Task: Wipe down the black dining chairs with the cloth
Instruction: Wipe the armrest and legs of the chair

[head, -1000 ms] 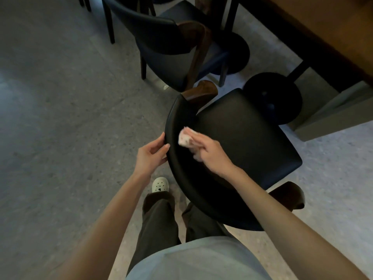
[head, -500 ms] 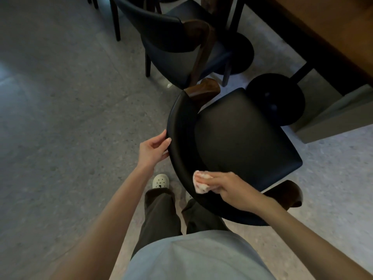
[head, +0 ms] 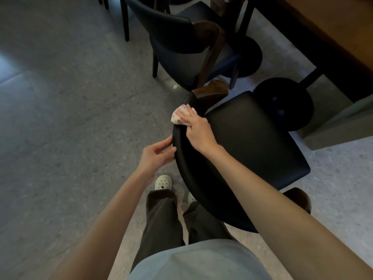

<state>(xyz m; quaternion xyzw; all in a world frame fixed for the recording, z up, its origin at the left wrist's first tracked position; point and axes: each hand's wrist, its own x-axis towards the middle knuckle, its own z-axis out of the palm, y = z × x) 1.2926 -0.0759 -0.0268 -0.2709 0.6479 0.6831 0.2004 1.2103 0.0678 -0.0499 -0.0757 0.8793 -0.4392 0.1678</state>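
Head view: right hand grips cloth on chair rim; left hand, fingers loose, steadies. Advise overlapping strokes.

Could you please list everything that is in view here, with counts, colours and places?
black chair: one, black with brown wooden arm ends, centre, in front of the person.
second chair: one, dark, beyond the first, top centre.
cloth: one, whitish with spots, on the black chair's backrest top.
table: one, brown wood, upper right.
round bases: two, black, on the floor by the table.
floor: grey, speckled, all around.
shoes: two, cream, lower centre, one mostly hidden.
left hand: touches the backrest's outer edge.
right hand: holds the cloth against the backrest.
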